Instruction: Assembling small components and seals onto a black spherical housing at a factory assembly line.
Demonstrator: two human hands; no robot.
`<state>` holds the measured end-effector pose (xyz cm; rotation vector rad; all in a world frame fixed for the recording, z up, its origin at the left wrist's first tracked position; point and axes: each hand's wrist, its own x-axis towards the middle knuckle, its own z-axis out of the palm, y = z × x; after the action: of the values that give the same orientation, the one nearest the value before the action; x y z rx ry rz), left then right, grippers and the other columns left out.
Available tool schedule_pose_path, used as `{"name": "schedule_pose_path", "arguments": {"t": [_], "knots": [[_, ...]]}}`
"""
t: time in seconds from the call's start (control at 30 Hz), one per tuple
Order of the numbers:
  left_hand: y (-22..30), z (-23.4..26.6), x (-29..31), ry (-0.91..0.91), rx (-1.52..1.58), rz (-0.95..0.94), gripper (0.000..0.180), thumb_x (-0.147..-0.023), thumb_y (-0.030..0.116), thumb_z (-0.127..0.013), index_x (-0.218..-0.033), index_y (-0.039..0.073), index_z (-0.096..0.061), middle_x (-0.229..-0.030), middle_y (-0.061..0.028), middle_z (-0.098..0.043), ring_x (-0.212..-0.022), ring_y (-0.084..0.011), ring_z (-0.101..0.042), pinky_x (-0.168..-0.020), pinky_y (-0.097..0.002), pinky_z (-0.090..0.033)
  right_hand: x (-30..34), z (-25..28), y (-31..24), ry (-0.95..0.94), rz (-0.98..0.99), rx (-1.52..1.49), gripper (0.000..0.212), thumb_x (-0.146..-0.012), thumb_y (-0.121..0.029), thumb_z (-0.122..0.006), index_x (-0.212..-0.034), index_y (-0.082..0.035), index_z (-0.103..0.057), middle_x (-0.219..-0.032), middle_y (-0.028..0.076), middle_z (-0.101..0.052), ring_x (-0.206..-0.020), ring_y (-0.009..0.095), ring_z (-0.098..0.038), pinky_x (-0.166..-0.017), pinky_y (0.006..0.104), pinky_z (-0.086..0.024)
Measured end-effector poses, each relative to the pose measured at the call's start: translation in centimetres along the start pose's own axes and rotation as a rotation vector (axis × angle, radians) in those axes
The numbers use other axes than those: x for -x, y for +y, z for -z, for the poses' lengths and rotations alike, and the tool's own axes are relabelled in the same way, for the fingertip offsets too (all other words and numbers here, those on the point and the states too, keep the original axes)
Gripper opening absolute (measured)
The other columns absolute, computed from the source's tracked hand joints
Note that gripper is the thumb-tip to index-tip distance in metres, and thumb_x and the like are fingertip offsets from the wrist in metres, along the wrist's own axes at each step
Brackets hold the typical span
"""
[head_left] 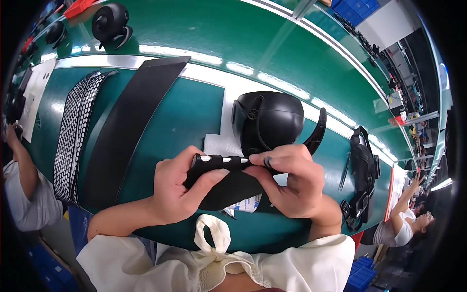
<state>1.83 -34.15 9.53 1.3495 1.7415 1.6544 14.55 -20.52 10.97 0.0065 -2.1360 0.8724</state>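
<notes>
Left hand [175, 192]: I read it as grasping the left end of the black padded piece [233, 189], thumb on the near face, fingers mostly hidden behind
Right hand [296, 182]: pinching the right part of the same piece's upper edge between thumb and fingertips; a small dark bit at the fingertips is too small for me to identify
Black padded piece: held between both hands, in front of the wearer's body; white patches show along its upper edge, and its dark lower part hangs below the thumbs
White packet [249, 204]: on the green bench [194, 107], partly hidden by the piece
Black shell [279, 119]: just beyond the hands, on a white foam sheet [228, 107]; from my feed I cannot tell whether the right hand touches it
Black strip [131, 129]: lying lengthwise, left of the left hand and apart from it
Perforated strip [78, 136]: farther left, white-dotted, beside the black strip
Black straps [361, 175]: bundled on the bench, right of the right hand
</notes>
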Motion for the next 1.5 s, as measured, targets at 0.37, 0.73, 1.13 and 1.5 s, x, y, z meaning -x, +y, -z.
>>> {"name": "schedule_pose_path", "arguments": {"t": [0.37, 0.73, 1.13, 1.5], "knots": [[-0.7, -0.4, -0.1, 0.046, 0.024, -0.023, 0.015, -0.077, 0.007, -0.062, -0.070, 0.000, -0.050, -0.052, -0.0042, -0.054, -0.044, -0.0047, -0.050, -0.040, -0.0201, -0.035, 0.6, 0.0, 0.0, -0.067, -0.038, -0.047, 0.032, -0.058, 0.013, -0.069, -0.083, 0.002, -0.054, -0.077, 0.011, -0.059, -0.070, 0.024, -0.055, -0.058, 0.0292, -0.044], [-2.5, -0.5, -1.0, -0.218, 0.192, -0.222, 0.021, -0.072, 0.006, -0.065, -0.070, 0.000, -0.045, -0.136, -0.0282, -0.018, -0.128, -0.0406, -0.015, -0.098, -0.0389, -0.023, -4.9, 0.4, 1.7, -0.084, -0.328, -0.199, 0.044, -0.074, 0.013, -0.055, -0.112, 0.005, -0.035, -0.080, 0.011, -0.056, -0.072, 0.011, -0.051, -0.067, 0.0189, -0.041], [-3.2, -1.4, -1.1, -0.249, 0.285, -0.211, 0.023, -0.071, 0.006, -0.065, -0.070, 0.000, -0.043, -0.135, -0.0288, -0.020, -0.124, -0.0384, -0.029, -0.090, -0.0291, -0.033, -4.1, 0.6, 2.1, -0.105, -0.268, 0.016, 0.043, -0.073, 0.012, -0.057, -0.109, 0.003, -0.035, -0.079, 0.009, -0.057, -0.072, 0.010, -0.052, -0.066, 0.0196, -0.041], [-3.3, -1.1, -0.8, -0.230, 0.242, -0.207, 0.021, -0.069, 0.002, -0.065, -0.071, -0.002, -0.044, -0.134, -0.0285, -0.022, -0.121, -0.0377, -0.033, -0.090, -0.0312, -0.036, -4.0, 2.9, 0.0, -0.298, -0.022, 0.477, 0.043, -0.065, -0.002, -0.065, -0.107, -0.001, -0.053, -0.098, 0.011, -0.061, -0.076, 0.015, -0.057, -0.066, 0.0267, -0.041]]}}
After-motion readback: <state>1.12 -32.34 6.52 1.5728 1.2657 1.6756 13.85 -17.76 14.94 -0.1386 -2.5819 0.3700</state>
